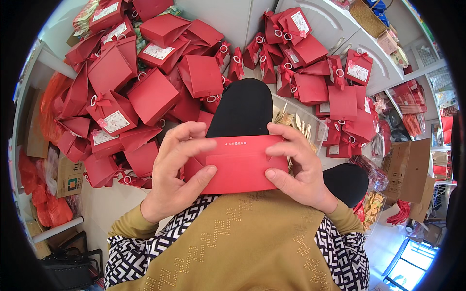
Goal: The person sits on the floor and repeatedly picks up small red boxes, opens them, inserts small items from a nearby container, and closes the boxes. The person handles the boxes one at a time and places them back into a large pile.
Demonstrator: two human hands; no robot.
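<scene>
Before my body is a red paper gift box (240, 174), its printed bottom panel facing up, with folded flaps. My left hand (182, 171) is at its left end, the thumb on the panel and the fingers curved over the upper left edge. At the right end my right hand (300, 169) has its thumb on the panel and its fingers over the upper right edge. Both hands hold the box between them. Beyond it is my black-clad knee (242, 107). A clear plastic bin (318, 132) with gold-coloured packets (291, 122) lies partly hidden behind my right hand.
Many finished-looking red gift boxes (153, 96) with ribbons and white rings are heaped at the left; another heap (342, 103) lies at the right by white cabinet doors (327, 22). An open cardboard box (404, 171) and a tray of gold ribbons (373, 211) are at the right.
</scene>
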